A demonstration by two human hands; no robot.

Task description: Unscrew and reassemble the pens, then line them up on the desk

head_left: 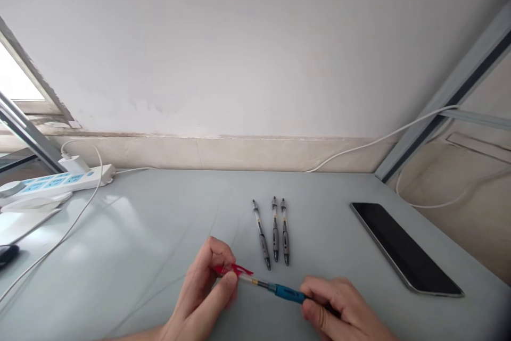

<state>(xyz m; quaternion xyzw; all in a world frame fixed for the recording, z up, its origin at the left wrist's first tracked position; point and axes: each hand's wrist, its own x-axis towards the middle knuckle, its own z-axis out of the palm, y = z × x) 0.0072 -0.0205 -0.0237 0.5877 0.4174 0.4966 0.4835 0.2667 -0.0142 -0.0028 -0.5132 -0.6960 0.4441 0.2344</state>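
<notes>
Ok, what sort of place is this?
Indoors, probably a desk, perhaps at home or in a dormitory: a grey tabletop holds three grey pens and, at its left, a power strip.

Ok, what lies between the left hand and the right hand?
In the head view, a pen spans that stretch: its clear barrel and a red strip by the left hand, its blue grip by the right hand.
</notes>
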